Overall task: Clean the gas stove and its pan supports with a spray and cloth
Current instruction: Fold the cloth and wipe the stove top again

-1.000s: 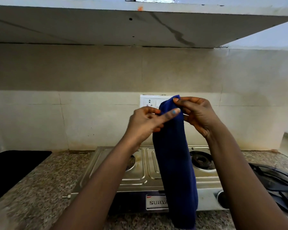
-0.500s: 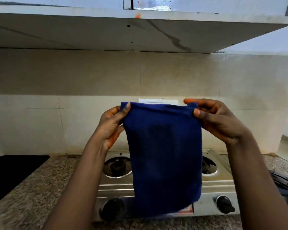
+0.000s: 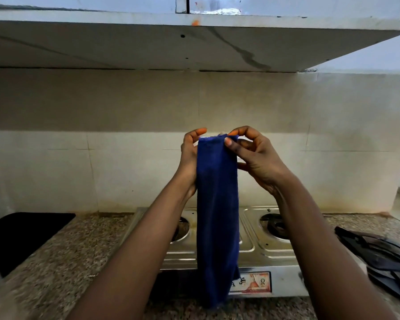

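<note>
Both hands are raised in front of the tiled wall point(image 3: 56, 172), holding a blue cloth point(image 3: 217, 204) by its top edge. The left hand point(image 3: 191, 158) is behind the cloth's left side, its fingers point(image 3: 198, 131) curled over the top corner. The right hand point(image 3: 256, 158) pinches the right corner between thumb and forefinger, with the other fingers loosely bent. The two hands are close together, so the cloth hangs as a narrow folded strip, its lower end in front of the stove's near edge.

The steel gas stove point(image 3: 263, 252) sits on the speckled desk point(image 3: 56, 262) against the far wall, with both burners bare. The black pan supports point(image 3: 383, 257) lie stacked on the desk just right of the stove. A dark flat slab point(image 3: 21, 234) lies at the far left. A shelf point(image 3: 148, 42) juts out overhead.
</note>
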